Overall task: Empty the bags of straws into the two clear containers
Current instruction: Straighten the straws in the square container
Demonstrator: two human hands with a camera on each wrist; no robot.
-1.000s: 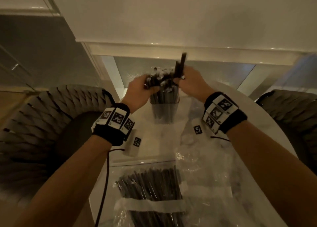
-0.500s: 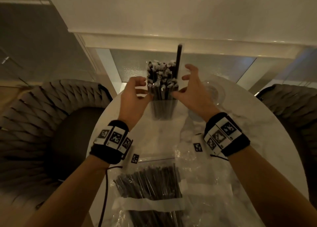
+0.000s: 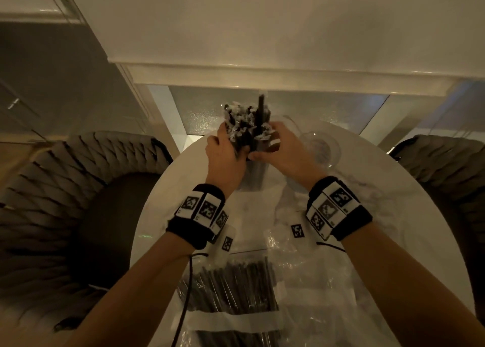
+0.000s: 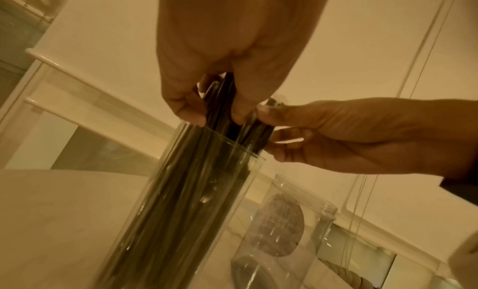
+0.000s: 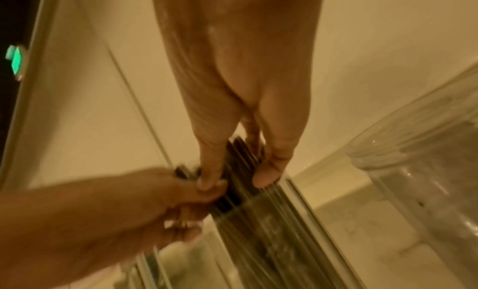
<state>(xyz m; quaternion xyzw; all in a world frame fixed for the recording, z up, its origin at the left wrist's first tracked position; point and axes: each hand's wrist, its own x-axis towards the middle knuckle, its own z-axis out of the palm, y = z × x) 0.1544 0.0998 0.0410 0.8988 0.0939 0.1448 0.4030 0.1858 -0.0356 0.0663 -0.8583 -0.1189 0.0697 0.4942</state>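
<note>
A tall clear container (image 3: 253,174) stands at the far middle of the white round table (image 3: 393,202), packed with black wrapped straws (image 3: 242,126). One straw (image 3: 261,110) sticks up above the rest. My left hand (image 3: 231,147) grips the bundle from the left just above the rim, and my right hand (image 3: 265,150) grips it from the right. In the left wrist view the left hand (image 4: 217,115) pinches the straws (image 4: 225,93) over the container (image 4: 196,191). In the right wrist view the right hand (image 5: 238,179) pinches them too. A second clear container (image 3: 321,147) stands to the right.
A clear bag of black straws (image 3: 236,289) lies at the near edge under my forearms, with crumpled clear plastic (image 3: 315,281) beside it on the right. Woven chairs (image 3: 65,202) flank the table on both sides. A white wall and window frame rise behind.
Half a second ago both hands hovered open beside the straws; now both have closed on the bundle just above the container's rim. The tall straw still sticks up.
</note>
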